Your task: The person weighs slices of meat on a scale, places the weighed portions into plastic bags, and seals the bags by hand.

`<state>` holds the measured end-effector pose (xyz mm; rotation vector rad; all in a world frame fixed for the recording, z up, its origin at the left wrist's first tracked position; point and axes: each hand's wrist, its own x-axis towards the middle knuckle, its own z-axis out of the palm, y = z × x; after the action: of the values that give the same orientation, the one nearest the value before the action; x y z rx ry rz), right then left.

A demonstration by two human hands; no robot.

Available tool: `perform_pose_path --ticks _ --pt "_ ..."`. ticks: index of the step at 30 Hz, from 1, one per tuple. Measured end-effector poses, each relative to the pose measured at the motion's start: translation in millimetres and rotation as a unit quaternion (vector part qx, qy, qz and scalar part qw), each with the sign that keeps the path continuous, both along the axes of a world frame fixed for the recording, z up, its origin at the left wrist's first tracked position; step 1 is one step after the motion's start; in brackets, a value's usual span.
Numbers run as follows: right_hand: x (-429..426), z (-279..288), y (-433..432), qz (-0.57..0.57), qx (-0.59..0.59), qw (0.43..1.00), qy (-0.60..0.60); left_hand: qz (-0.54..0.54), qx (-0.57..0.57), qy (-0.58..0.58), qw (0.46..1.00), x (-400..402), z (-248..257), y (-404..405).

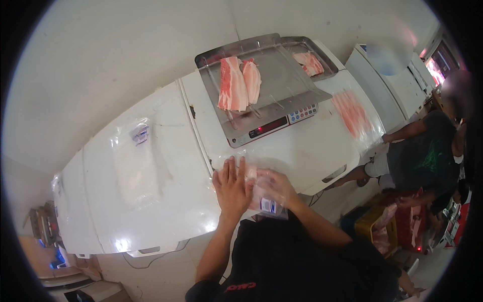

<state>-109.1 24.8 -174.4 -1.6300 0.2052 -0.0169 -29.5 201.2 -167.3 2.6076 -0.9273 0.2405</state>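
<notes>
A clear plastic bag (268,205) with a printed label lies at the near edge of the white freezer lid, and pinkish meat slices show through it. My left hand (233,187) rests flat on the bag's left part, fingers spread. Over its right part is my right hand (274,185), fingers bent and partly behind the film; whether it grips the bag is unclear. Beyond the hands, a metal tray (273,75) sits tilted on a digital scale (273,126) and holds sliced pork belly (234,85). Farther right lies a clear bag of meat slices (351,113).
Behind the scale is a second metal tray (332,70) with meat slices (309,63). A stack of clear bags (136,170) lies on the left lid. At the right, a person (422,151) stands near a yellow crate (392,230) and a red crate (407,215) holding meat.
</notes>
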Motion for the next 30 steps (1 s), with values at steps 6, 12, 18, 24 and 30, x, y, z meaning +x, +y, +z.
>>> perform_pose_path --ticks 6,12,18,24,30 --pt "-50 -30 -19 0.019 -0.242 0.943 -0.229 -0.022 0.003 -0.002 1.0 3 -12 -15" --pt "25 -41 11 0.15 0.09 0.981 -0.081 -0.014 -0.064 0.055 0.996 -9 -19 4" --pt "71 0 54 0.268 0.233 0.934 -0.048 0.132 0.016 -0.061 0.989 -4 48 42" --pt "3 -41 13 0.218 0.295 0.93 -0.004 0.143 0.086 0.013 0.986 2 -10 63" --pt "35 182 -107 0.073 -0.302 0.939 -0.149 0.091 0.035 0.037 0.995 3 14 56"
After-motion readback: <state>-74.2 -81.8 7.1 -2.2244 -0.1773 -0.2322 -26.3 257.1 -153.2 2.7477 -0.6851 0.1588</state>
